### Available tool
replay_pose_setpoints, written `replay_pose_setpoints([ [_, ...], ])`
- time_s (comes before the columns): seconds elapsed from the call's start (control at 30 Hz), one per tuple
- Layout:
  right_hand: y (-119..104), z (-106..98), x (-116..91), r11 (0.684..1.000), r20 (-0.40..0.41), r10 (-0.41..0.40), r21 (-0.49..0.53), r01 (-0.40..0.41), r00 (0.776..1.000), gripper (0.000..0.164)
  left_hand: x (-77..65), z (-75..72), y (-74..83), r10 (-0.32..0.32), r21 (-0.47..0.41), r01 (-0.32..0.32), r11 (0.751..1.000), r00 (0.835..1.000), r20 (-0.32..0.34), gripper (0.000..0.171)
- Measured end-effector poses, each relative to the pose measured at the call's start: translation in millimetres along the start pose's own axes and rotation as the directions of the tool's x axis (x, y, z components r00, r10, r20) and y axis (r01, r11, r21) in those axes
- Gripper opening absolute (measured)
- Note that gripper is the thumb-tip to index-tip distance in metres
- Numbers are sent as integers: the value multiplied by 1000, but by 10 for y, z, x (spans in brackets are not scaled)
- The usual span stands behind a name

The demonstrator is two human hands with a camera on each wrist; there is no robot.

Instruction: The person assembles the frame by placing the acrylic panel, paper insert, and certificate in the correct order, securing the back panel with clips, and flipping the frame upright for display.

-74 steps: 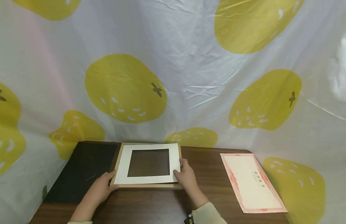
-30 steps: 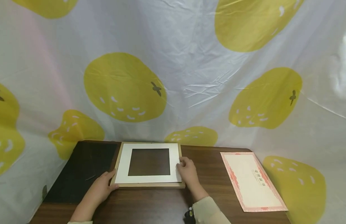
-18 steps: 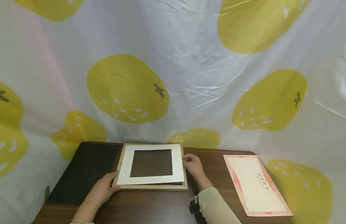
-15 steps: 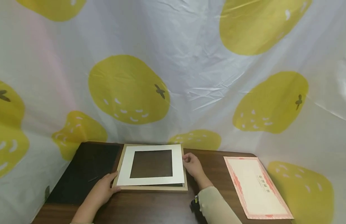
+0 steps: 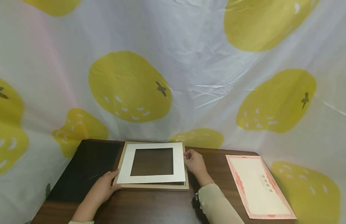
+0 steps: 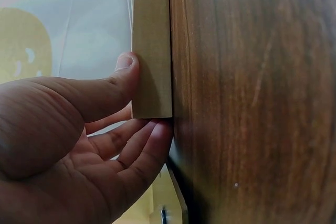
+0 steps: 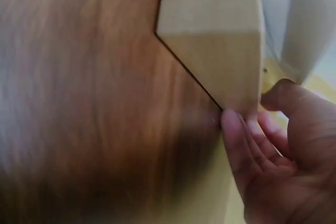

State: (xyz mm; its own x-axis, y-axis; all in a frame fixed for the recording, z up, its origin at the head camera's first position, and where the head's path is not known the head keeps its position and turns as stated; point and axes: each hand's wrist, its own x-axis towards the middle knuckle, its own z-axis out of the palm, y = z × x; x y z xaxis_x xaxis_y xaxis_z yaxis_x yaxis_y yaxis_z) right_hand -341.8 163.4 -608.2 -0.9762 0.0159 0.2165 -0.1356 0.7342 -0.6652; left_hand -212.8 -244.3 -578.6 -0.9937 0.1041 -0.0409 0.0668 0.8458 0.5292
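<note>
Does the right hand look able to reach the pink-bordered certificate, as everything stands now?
Probably yes. The right hand is at the right side of the wooden frame, and nothing visible stands between it and the certificate.

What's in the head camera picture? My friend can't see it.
A left hand and right hand hold a wooden frame topped by a white mat, on a brown table. A black panel lies left, a red-edged paper right.
</note>
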Motion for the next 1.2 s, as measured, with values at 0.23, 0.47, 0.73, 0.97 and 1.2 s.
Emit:
replay_pose_setpoints([
  [0.23,2,46,5,1000,-44,18,-22,-19,999,9,19,-27,39,11,5,-11,1000,1000,0,75],
  [0.47,75,4,-171,990,5,-72,123,71,997,17,-2,1,16,-7,-4,7,1000,1000,16,77],
  [0.73,-3,36,-240,987,70,-120,120,111,990,20,10,-29,-12,-9,-2,9,1000,1000,13,77],
  [0.97,-5,112,-301,992,89,-100,92,92,991,25,8,-3,-22,-9,3,9,1000,1000,9,77],
  [1.2,0,21,-312,995,135,-98,47,93,986,39,26,24,17,1,-1,-1,1000,1000,7,76],
])
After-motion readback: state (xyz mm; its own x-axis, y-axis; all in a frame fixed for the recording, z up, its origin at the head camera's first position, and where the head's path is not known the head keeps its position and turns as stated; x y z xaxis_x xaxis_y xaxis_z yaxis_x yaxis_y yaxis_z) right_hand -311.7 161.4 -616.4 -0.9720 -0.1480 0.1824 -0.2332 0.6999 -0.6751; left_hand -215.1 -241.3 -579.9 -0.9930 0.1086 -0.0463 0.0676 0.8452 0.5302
